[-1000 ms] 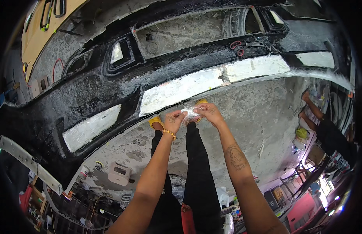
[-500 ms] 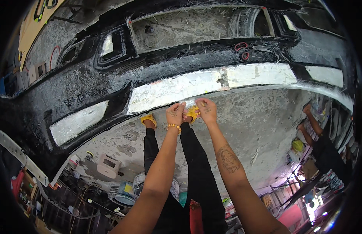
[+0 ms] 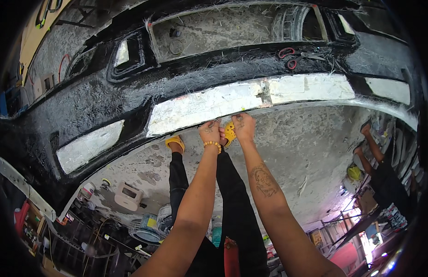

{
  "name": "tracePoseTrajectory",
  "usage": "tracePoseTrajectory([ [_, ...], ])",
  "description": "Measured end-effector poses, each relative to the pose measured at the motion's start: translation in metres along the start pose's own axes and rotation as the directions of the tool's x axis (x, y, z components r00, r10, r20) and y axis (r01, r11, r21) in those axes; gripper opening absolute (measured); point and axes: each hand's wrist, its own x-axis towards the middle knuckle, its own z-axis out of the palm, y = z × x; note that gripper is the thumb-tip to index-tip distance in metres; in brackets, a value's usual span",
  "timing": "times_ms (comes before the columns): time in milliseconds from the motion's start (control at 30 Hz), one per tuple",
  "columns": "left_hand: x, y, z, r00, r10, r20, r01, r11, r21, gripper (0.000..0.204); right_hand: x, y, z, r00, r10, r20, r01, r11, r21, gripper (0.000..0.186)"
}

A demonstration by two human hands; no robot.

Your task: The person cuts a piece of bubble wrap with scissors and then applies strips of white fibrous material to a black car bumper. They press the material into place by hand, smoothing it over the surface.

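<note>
A large black moulded panel, shaped like a vehicle bumper (image 3: 149,90), stretches across the view with whitish fibre strands on it. A long white patch (image 3: 204,107) runs along its near edge. Below that edge, close together, are my left hand (image 3: 210,132), with a beaded bracelet at the wrist, and my right hand (image 3: 244,128). Both have their fingers curled and pinched at the panel's rim. What lies between the fingertips is too small and hidden to make out. Red-handled scissors (image 3: 292,57) rest on the panel, beyond my right hand.
Beneath the panel's curve is a rough concrete floor (image 3: 297,152), where my feet stand in yellow clogs (image 3: 174,142). A beige plastic stool (image 3: 128,196) and several buckets (image 3: 147,229) stand at the lower left. Another person (image 3: 389,184) is at the right edge.
My hands have moved up slightly to the panel's near edge, and the right fingers have curled in more. A whitish wisp between the hands no longer shows clearly.
</note>
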Motion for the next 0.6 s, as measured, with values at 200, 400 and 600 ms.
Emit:
tracePoseTrajectory([
  [200,-0.065,0.019,-0.042,0.922,0.388,-0.003,-0.367,0.876,0.313,0.034,-0.038,0.007,-0.029,0.944,-0.306,-0.126,0.309,0.951,0.007,0.026],
  [400,-0.065,0.016,-0.034,0.547,0.535,0.644,-0.797,0.097,0.596,0.058,-0.045,0.008,-0.027,0.827,-0.497,0.263,0.55,0.812,-0.197,0.042],
  [600,-0.025,0.005,-0.019,0.571,0.381,0.727,-0.765,-0.074,0.64,0.066,-0.025,0.011,-0.022,0.813,-0.397,0.427,0.556,0.746,-0.367,0.048],
])
